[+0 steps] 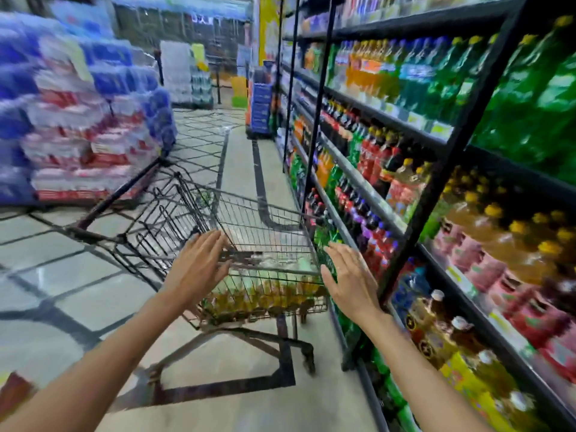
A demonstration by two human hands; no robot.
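A wire shopping cart (258,219) stands in the aisle in front of me, holding several bottles of yellow liquid (265,297) low in its basket. My left hand (199,266) is stretched out with straight fingers at the cart's near left corner, close to the handle bar (274,269). My right hand (352,279) is also open with spread fingers, just right of the cart's near right corner. Neither hand holds anything. The picture is blurred by motion.
Tall black shelving (442,169) full of soft-drink and juice bottles runs along the right. Stacked packs of bottled water (81,120) stand on the left. The tiled aisle floor (237,157) leads ahead to more stacked goods (260,104).
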